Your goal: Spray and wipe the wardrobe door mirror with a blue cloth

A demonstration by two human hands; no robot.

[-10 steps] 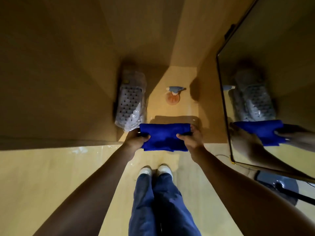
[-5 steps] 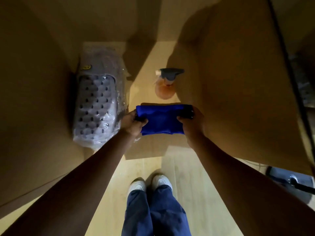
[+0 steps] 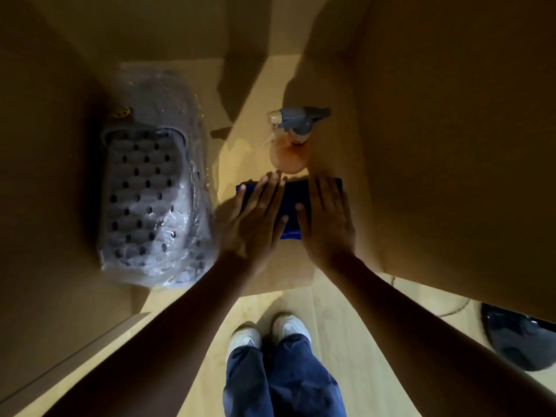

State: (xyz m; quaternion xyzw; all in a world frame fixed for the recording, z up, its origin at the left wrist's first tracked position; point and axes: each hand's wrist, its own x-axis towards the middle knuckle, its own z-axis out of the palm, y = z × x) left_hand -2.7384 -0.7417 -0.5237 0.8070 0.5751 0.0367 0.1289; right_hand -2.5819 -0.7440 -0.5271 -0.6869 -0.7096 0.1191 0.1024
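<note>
Cloth (image 3: 293, 203) folded, flat on wardrobe floor (image 3: 240, 155), just near of spray bottle (image 3: 290, 152). Our left hand (image 3: 255, 221) and right hand (image 3: 326, 219) lie flat on cloth, fingers straight, gripping nothing. Bagged clogs (image 3: 150, 194) well left. Mirror not in view. We judge cloth being set down or pressed; next move likely needs one hand on bottle.

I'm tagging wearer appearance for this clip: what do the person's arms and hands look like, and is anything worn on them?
Both forearms are bare up to the frame edge, with no sleeves showing. The left hand and right hand wear no gloves; no rings, watch or bracelets can be made out, though the light is dim. Blue trousers and white shoes show below.
</note>
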